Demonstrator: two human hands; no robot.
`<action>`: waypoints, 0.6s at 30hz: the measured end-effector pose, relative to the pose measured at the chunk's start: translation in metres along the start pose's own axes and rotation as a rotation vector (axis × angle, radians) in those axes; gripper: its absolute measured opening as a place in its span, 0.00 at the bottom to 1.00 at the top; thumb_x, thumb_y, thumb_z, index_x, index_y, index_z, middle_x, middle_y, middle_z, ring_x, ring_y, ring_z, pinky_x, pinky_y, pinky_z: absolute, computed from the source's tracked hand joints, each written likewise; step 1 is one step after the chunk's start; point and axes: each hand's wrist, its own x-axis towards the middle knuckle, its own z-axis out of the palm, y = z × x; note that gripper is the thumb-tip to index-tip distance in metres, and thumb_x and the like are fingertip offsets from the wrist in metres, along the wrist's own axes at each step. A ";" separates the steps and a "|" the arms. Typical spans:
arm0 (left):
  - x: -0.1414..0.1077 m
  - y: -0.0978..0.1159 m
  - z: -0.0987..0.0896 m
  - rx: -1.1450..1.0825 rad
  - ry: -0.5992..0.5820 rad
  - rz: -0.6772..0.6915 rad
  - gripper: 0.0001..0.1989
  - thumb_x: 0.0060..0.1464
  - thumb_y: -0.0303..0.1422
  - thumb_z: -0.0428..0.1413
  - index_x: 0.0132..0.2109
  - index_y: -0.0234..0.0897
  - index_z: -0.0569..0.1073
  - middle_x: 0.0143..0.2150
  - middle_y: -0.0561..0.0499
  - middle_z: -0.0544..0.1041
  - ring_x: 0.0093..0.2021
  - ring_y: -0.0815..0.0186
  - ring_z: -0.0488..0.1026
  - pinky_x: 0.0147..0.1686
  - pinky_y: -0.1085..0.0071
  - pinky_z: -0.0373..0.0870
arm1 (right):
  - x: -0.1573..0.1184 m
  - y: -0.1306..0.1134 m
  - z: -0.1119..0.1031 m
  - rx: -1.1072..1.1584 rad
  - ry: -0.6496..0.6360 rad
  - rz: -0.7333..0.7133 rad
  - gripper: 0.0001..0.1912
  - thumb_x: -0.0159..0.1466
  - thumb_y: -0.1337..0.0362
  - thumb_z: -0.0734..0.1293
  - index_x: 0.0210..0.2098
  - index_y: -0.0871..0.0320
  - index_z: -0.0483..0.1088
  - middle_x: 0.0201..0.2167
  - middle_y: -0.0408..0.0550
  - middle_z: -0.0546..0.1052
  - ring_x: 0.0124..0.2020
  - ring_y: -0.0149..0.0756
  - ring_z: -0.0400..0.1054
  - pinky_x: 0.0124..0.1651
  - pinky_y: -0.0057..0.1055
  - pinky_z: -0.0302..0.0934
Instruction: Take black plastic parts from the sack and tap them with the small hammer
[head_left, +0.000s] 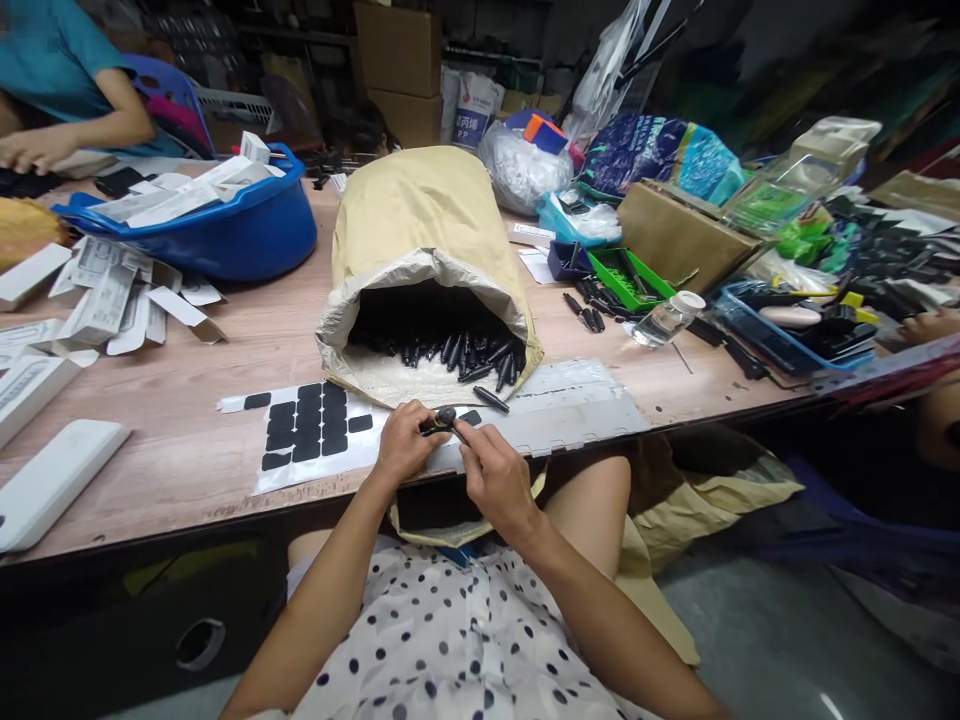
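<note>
A person wore an off-white top (409, 645) scattered with round black dots, some larger than others. Forearms (319, 610) and hands (501, 488) were bare, and the right knee (606, 488) was uncovered too.

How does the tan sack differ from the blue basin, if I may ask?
The tan sack lies on its side, its mouth facing the viewer, while the blue basin stands with its opening upward. The sack holds slender black pieces; the basin is heaped with white boxes. The sack's wall looks soft and creased, the basin's smooth and rigid. Both rest on the table.
</note>
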 end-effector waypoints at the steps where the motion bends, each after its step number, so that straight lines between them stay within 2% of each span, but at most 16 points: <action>1: 0.000 0.000 0.000 -0.002 0.003 0.004 0.03 0.48 0.31 0.63 0.31 0.42 0.76 0.31 0.53 0.72 0.38 0.61 0.70 0.42 0.65 0.69 | 0.000 0.000 0.000 0.004 0.023 0.014 0.22 0.69 0.69 0.57 0.57 0.53 0.73 0.38 0.49 0.77 0.38 0.34 0.72 0.42 0.26 0.67; 7: -0.001 -0.001 0.002 -0.017 0.019 -0.021 0.02 0.48 0.30 0.63 0.31 0.42 0.77 0.32 0.53 0.74 0.39 0.61 0.71 0.43 0.65 0.69 | -0.004 0.001 0.000 -0.028 0.008 0.027 0.22 0.67 0.70 0.58 0.55 0.52 0.74 0.37 0.48 0.77 0.37 0.34 0.72 0.39 0.25 0.66; 10: -0.001 0.000 0.002 -0.011 0.020 -0.014 0.03 0.48 0.30 0.63 0.32 0.41 0.77 0.33 0.53 0.75 0.40 0.60 0.71 0.43 0.64 0.69 | 0.002 0.012 -0.010 -0.033 0.056 0.083 0.21 0.68 0.68 0.58 0.56 0.52 0.74 0.39 0.49 0.77 0.39 0.35 0.72 0.39 0.26 0.66; 15: -0.002 -0.001 0.003 0.055 0.030 0.021 0.04 0.48 0.31 0.62 0.34 0.41 0.77 0.34 0.52 0.76 0.41 0.59 0.71 0.43 0.64 0.69 | 0.042 0.064 -0.039 -0.240 0.165 0.342 0.24 0.68 0.68 0.58 0.60 0.53 0.72 0.40 0.51 0.75 0.39 0.39 0.69 0.40 0.31 0.63; 18: -0.002 -0.003 0.004 0.089 0.043 0.037 0.05 0.48 0.32 0.62 0.35 0.41 0.77 0.35 0.52 0.76 0.40 0.59 0.71 0.43 0.64 0.69 | 0.066 0.102 -0.044 -0.348 0.124 0.539 0.25 0.66 0.71 0.59 0.58 0.52 0.74 0.39 0.52 0.73 0.38 0.39 0.67 0.37 0.31 0.59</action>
